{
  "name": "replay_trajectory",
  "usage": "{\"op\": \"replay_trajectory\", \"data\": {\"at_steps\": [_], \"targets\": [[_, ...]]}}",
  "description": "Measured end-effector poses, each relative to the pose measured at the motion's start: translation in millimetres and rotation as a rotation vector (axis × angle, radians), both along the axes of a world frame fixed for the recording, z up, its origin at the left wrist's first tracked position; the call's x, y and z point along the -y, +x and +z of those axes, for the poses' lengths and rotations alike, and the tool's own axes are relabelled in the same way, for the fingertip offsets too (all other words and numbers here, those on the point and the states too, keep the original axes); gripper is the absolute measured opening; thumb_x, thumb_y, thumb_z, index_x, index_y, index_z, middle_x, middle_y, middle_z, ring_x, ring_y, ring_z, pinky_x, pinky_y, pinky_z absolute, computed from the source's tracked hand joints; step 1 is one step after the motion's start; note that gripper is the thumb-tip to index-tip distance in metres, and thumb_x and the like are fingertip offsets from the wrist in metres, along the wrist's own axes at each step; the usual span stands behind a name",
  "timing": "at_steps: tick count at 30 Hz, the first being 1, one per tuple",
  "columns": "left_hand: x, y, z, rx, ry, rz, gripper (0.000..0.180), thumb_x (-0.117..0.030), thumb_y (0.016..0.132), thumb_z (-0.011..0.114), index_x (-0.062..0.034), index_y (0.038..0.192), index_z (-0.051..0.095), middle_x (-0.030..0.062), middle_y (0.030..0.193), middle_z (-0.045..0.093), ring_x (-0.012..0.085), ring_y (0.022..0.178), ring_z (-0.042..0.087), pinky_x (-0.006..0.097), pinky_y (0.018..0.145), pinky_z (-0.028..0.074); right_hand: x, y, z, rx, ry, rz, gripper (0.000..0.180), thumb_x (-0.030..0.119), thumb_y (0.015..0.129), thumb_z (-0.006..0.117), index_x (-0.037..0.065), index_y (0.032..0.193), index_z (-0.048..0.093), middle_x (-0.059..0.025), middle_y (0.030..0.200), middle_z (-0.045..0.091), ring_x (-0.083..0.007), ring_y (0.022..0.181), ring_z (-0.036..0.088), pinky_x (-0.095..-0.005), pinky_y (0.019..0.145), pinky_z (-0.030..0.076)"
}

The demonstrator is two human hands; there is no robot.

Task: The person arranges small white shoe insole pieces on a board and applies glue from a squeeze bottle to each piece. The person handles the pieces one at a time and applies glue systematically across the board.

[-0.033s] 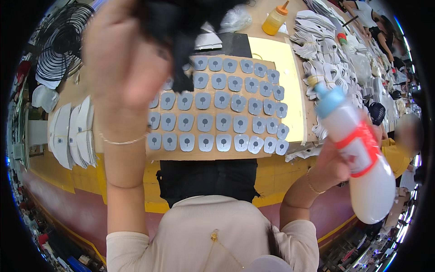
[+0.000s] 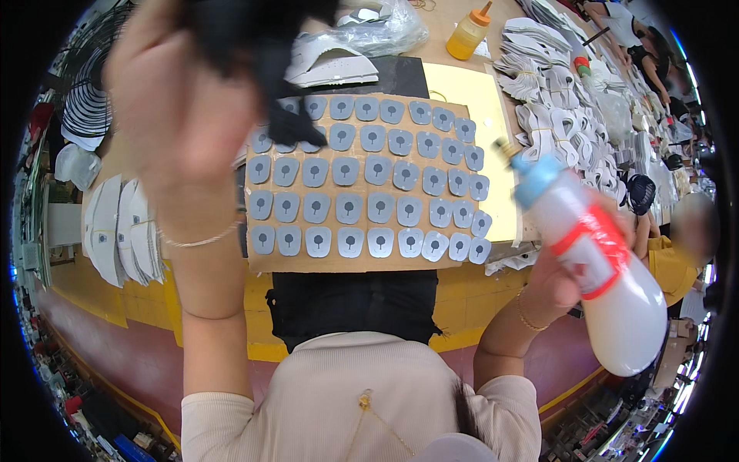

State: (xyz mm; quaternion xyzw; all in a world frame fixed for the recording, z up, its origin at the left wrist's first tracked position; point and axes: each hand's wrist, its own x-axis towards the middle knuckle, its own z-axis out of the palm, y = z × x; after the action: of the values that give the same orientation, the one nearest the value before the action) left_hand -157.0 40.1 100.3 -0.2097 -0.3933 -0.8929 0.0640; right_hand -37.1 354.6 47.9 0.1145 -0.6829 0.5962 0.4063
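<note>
We see the left hand [image 2: 181, 100] raised high in the upper left of the frame, close to the camera, fingers clenched around a black piece of cloth [image 2: 262, 46] that hangs down over the top of the board. The right hand [image 2: 562, 281] sits at the right of the frame, grasping a white plastic squeeze bottle with a blue cap and red tape band [image 2: 596, 254]; the bottle is tilted, nozzle pointing toward the upper left, just beside the board's right edge. Thin bracelets on both wrists.

Between the hands, at frame centre, we note a brown cardboard board [image 2: 308, 262] carrying rows of small grey shoe-part pieces [image 2: 362, 173]. Below it, a black fabric sheet [image 2: 350, 304] hangs over the yellow table edge [image 2: 138, 296]. Right of the board, a yellow sheet [image 2: 469, 88]. Upper centre, an orange-capped yellow glue bottle [image 2: 469, 35] and a clear plastic bag [image 2: 385, 27]. Upper right, stacks of white cut pieces [image 2: 550, 85]. Left edge, white curved panels [image 2: 123, 227]. Another person in a yellow top [image 2: 673, 266] at the right edge.
</note>
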Motion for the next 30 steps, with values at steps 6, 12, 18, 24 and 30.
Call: {"op": "replay_trajectory", "data": {"at_steps": [6,12,18,24,30], "targets": [[115.7,48.6,4.5,-0.102,0.051,-0.211,0.042,-0.011,0.088,0.045,0.0031,0.126,0.044,0.0214,0.135,0.041,0.0363,0.124,0.041,0.058,0.102,0.031,-27.3,27.6,-36.3,0.225,-0.245,0.505,0.086,0.059,0.061,0.075,-0.006,0.108,0.043,-0.0114,0.094,0.05,-0.0235,0.084,0.058,-0.0369,0.076,0.054],[200.3,106.9,-114.2,0.401,-0.187,0.692,0.037,-0.022,0.09,0.047,0.0044,0.113,0.057,0.0153,0.106,0.063,0.0263,0.089,0.061,0.036,0.077,0.049,-9.2,20.1,-43.0,0.23,-0.434,0.369,0.076,0.058,0.071,0.069,-0.007,0.102,0.045,-0.0106,0.09,0.049,-0.0205,0.076,0.061,-0.0333,0.068,0.056],[180.4,108.7,-196.3,0.516,-0.116,0.767,0.034,-0.016,0.089,0.044,0.0062,0.111,0.057,0.0155,0.108,0.062,0.0268,0.096,0.06,0.037,0.083,0.047,26.7,20.8,-62.7,0.344,-0.123,0.259,0.078,0.054,0.061,0.078,-0.004,0.103,0.049,-0.0085,0.09,0.052,-0.0247,0.081,0.063,-0.0332,0.07,0.054],[176.5,110.5,-216.6,0.45,-0.001,0.812,0.034,-0.012,0.086,0.042,0.0079,0.107,0.059,0.0178,0.111,0.06,0.0289,0.101,0.058,0.039,0.093,0.045,36.8,17.9,-73.4,0.371,0.049,0.308,0.083,0.051,0.053,0.085,-0.003,0.105,0.051,-0.0092,0.088,0.053,-0.0253,0.084,0.063,-0.0343,0.075,0.052],[186.8,114.9,-215.7,0.42,0.178,0.799,0.031,-0.012,0.082,0.043,0.0058,0.101,0.06,0.0155,0.107,0.062,0.0296,0.097,0.06,0.04,0.092,0.046,38.3,16.7,-73.9,0.347,0.129,0.299,0.082,0.053,0.054,0.083,-0.003,0.105,0.05,-0.0128,0.09,0.056,-0.0273,0.085,0.062,-0.0363,0.076,0.052]]}}
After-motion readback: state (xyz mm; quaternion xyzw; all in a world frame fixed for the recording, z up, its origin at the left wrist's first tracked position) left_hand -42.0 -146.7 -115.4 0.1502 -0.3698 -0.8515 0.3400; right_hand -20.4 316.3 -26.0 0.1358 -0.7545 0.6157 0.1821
